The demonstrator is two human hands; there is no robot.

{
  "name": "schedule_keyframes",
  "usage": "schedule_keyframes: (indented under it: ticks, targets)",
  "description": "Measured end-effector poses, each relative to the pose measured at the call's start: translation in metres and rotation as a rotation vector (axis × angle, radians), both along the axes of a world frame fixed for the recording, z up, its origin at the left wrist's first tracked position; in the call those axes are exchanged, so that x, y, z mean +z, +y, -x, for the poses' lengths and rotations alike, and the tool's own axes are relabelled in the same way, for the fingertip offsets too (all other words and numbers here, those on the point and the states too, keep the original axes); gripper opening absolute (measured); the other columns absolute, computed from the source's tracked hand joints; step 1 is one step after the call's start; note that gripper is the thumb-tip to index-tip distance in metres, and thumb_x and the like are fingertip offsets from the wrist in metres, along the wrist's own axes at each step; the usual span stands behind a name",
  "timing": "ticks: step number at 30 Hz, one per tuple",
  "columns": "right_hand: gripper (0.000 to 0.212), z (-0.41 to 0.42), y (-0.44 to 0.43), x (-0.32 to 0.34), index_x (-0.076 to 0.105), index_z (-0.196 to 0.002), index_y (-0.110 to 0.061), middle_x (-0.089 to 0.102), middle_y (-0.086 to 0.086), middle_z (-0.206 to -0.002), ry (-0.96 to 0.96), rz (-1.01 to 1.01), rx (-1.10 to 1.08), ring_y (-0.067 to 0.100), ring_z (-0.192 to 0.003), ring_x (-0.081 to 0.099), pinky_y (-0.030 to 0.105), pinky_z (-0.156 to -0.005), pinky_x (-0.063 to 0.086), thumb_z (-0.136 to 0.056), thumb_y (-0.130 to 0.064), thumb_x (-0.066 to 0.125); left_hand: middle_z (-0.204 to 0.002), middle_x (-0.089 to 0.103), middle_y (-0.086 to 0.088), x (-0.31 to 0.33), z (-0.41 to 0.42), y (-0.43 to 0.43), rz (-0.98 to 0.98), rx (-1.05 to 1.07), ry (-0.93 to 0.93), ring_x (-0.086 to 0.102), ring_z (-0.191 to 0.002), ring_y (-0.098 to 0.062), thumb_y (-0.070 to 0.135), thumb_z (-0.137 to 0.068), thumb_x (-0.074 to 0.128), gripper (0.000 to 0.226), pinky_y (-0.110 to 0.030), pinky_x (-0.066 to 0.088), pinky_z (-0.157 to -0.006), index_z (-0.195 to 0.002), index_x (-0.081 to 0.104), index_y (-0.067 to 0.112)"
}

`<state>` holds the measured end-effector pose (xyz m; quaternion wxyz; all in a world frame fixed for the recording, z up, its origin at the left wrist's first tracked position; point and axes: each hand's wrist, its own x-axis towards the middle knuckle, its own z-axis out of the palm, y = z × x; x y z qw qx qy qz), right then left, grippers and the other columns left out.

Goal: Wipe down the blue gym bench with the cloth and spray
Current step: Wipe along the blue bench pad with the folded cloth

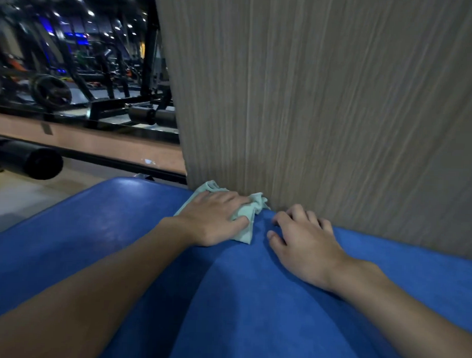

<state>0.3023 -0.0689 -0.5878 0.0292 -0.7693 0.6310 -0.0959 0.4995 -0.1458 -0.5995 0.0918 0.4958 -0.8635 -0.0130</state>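
A wood-grain wall panel [339,102], pale grey-brown with fine vertical streaks and narrow upright seams, is seen filling the upper right of the view. Below it, the blue padded counter [252,300] is spread across the whole lower part; its covering is smooth, faintly mottled and slightly glossy, its far left corner is rounded, and its far edge is set against the foot of the panel. Which way its long axis runs cannot be told. Two bare forearms are stretched over it toward the wall. The left hand [214,221] is laid palm-down with fingers nearly straight and is pressed on the cloth [256,203], a soft, crumpled pale-green piece that is bunched beside the thumb. The cloth is found on the counter's far edge, touching the panel, with its longer side lying left to right along the panel's base. The right hand [304,245] is rested just beside it, fingers loosely bent, fingertips on the padding, nothing held. At far left, a black cylindrical roller pad [29,159] and a round weight plate [52,92] are made out among dark machine frames.
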Motion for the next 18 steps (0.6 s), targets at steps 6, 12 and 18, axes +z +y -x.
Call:
schedule_keyframes:
  ticks: [6, 12, 18]
  targets:
    - [0.042, -0.056, -0.013, 0.001, 0.048, -0.126, -0.024, 0.040, -0.001, -0.127, -0.018, -0.035, 0.099, 0.022, -0.124, 0.037, 0.045, -0.110, 0.025, -0.101, -0.051, 0.026, -0.148, 0.043, 0.010, 0.004, -0.064, -0.017, -0.027, 0.163, 0.023, 0.035, -0.137, -0.013, 0.058, -0.082, 0.022, 0.070, -0.034, 0.023, -0.113, -0.145, 0.038, 0.032]
    - [0.047, -0.102, -0.024, 0.000, 0.046, -0.130, -0.022, 0.040, 0.005, -0.134, -0.023, -0.059, 0.187, 0.026, -0.129, 0.034, 0.045, -0.111, 0.023, -0.101, -0.053, 0.026, -0.150, 0.042, 0.005, 0.003, -0.101, -0.036, -0.032, 0.252, 0.004, 0.036, -0.138, -0.016, 0.069, -0.070, 0.013, 0.089, -0.040, 0.023, -0.114, -0.146, 0.036, 0.029]
    - [0.064, -0.144, -0.027, -0.009, 0.030, -0.146, -0.023, 0.018, 0.015, -0.157, 0.050, -0.111, 0.189, 0.035, -0.148, 0.003, 0.057, -0.117, -0.002, -0.097, -0.063, 0.019, -0.150, 0.044, 0.000, 0.005, -0.129, -0.061, -0.069, 0.373, -0.036, 0.034, -0.139, -0.019, 0.063, -0.084, 0.018, 0.073, -0.047, 0.022, -0.113, -0.144, 0.039, 0.029]
